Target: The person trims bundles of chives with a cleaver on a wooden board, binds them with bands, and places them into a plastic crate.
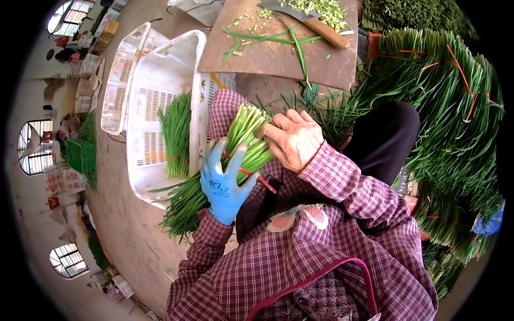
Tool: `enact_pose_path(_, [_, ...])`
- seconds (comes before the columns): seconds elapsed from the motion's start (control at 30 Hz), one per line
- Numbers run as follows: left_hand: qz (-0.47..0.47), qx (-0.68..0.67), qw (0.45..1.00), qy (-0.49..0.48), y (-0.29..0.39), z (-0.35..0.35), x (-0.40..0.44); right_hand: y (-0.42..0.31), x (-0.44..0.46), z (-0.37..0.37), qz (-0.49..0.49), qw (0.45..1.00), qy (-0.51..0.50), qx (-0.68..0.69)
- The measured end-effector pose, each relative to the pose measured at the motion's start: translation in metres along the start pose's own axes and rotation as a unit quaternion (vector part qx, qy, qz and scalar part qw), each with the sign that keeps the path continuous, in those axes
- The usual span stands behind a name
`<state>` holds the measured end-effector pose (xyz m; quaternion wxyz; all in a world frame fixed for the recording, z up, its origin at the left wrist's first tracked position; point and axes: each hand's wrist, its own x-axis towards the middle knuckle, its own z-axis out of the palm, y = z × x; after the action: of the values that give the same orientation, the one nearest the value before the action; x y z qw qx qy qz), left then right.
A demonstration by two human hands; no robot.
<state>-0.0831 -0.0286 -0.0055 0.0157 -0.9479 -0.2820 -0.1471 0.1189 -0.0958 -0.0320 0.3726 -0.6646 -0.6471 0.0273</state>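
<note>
One long bunch of green stalks with pale ends (pixel 243 131), red-banded, centre of frame, slanting from lower left to upper right. Your left hand, in a pale-blue glove (pixel 222 187), is clasped around it with spread fingers. Your right hand, bare (pixel 294 140), bends its fingers against the pale ends; whether they pinch any stalk, you cannot tell. One white slotted plastic basket (pixel 160 77), left of centre, containing a smaller green bundle (pixel 178 134). One brown board (pixel 241 59), top centre, bearing chopped green pieces (pixel 326 12) and a wooden-handled knife (pixel 326 33). Large stacks of green stalks (pixel 433 101), right side, some tied with red bands. Farther off: one bright-green plastic crate (pixel 80 155), far left; three barred windows (pixel 68 261), left edge.
</note>
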Motion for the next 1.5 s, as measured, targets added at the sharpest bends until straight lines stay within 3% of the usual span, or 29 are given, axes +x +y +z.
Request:
enact_pose_path(0.57, [0.025,-0.019,0.999,-0.014,0.002,0.008,-0.002,-0.006,0.021,0.006,0.020,0.993,-0.073,-0.091])
enact_pose_path(0.77, [0.031,-0.013,0.999,-0.027,0.001,0.009,0.001,-0.006,0.031,0.009,0.102,0.983,-0.132,-0.082])
enact_pose_path(0.9, [0.037,-0.016,0.999,-0.015,-0.002,0.009,0.001,0.006,0.032,0.007,0.131,0.980,-0.115,-0.099])
enact_pose_path(0.97, [0.045,-0.017,0.999,0.001,-0.003,0.009,0.000,0.017,0.039,-0.001,0.166,0.951,-0.192,-0.174])
enact_pose_path(1.03, [0.037,-0.039,0.999,0.005,-0.007,0.009,-0.003,0.044,0.035,0.004,0.199,0.930,-0.208,-0.229])
enact_pose_path(1.1, [0.024,-0.059,0.998,0.012,-0.010,0.010,-0.002,0.064,0.029,-0.005,0.212,0.931,-0.215,-0.203])
enact_pose_path(1.23, [0.017,-0.062,0.998,0.017,-0.009,0.009,-0.003,0.053,0.020,-0.019,0.136,0.988,-0.055,-0.041])
enact_pose_path(1.3, [0.030,-0.031,0.999,0.009,-0.007,0.008,-0.002,0.029,0.019,-0.019,0.097,0.993,-0.064,0.021])
enact_pose_path(1.37, [0.032,-0.028,0.999,0.005,-0.007,0.008,-0.002,0.006,0.020,-0.022,0.086,0.990,-0.112,-0.007])
enact_pose_path(1.43, [0.031,-0.025,0.999,0.000,-0.006,0.009,-0.002,-0.006,0.018,-0.007,0.082,0.987,-0.095,-0.095])
enact_pose_path(1.5, [0.028,-0.025,0.999,-0.003,-0.005,0.009,-0.002,-0.003,0.019,0.004,0.091,0.988,-0.092,-0.088])
